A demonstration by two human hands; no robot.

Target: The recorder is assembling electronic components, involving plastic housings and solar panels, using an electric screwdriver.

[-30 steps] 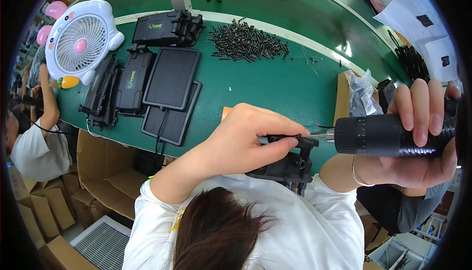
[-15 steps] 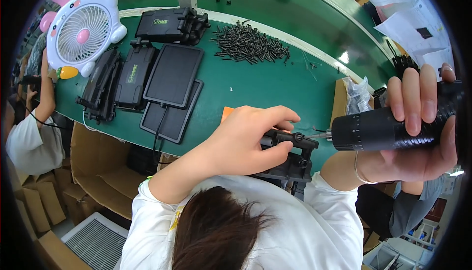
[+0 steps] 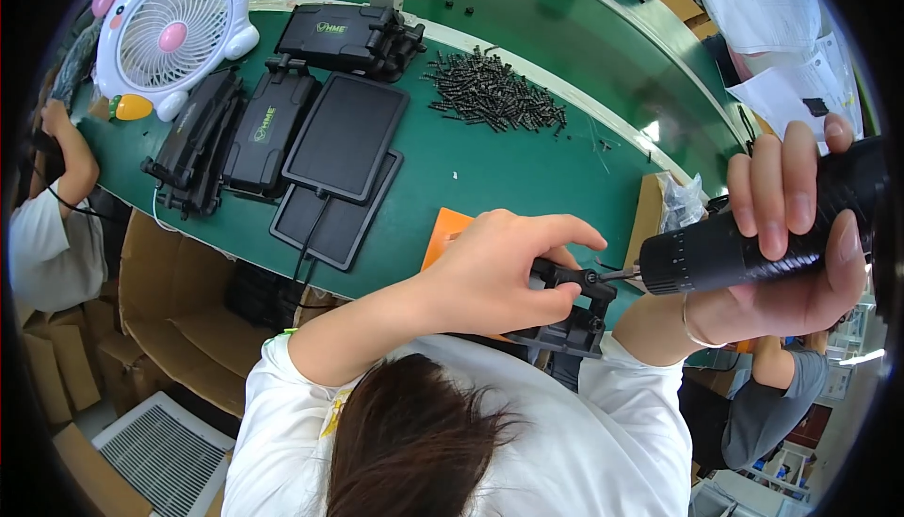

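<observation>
My right hand [image 3: 796, 211] is wrapped round a black electric screwdriver [image 3: 711, 251], held sideways with its metal bit pointing left. The bit's tip meets a screw spot at the end of a black plastic bracket-like part [image 3: 574, 329]. My left hand [image 3: 518, 267] grips that part from the left, thumb and fingers closed round its upper bar. An orange block [image 3: 444, 233] lies under and beside the left wrist. The lower portion of the black part is partly hidden by my hand and sleeve.
A pile of small black pins [image 3: 494, 91] lies at the back. Left stand folded black devices [image 3: 268, 131], flat black panels [image 3: 347, 136] and a white fan [image 3: 174, 37]. A cardboard box with plastic bags [image 3: 673, 201] sits right. A co-worker's arm [image 3: 75, 154] shows far left.
The view has shifted slightly, so the bench items appear a little further right. The driver now tilts more, its bit still at the black part. More of the orange block shows.
</observation>
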